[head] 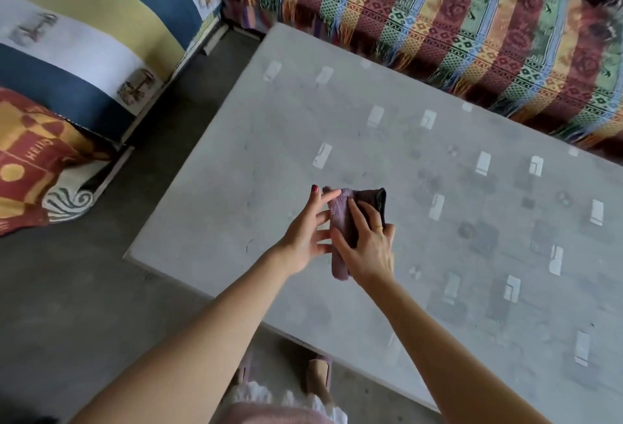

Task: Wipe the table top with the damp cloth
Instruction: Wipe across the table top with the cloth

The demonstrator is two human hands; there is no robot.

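Observation:
A folded mauve cloth (340, 218) with a darker edge is held above the grey table top (438, 228), over its left middle part. My right hand (369, 248) lies over the cloth from the right, fingers spread across it, a ring on one finger. My left hand (308, 231) touches the cloth's left side, its fingers extended and its fingertips on the upper corner. The cloth's lower end hangs below my right palm. Whether the cloth touches the table I cannot tell.
The table top carries several pale rectangular marks and darker stains. A fringed patterned sofa throw (438, 18) runs along the far edge. A striped sofa (84, 25) and a red-orange blanket (33, 160) lie left across the grey floor (67, 288). My feet (318, 379) stand at the near edge.

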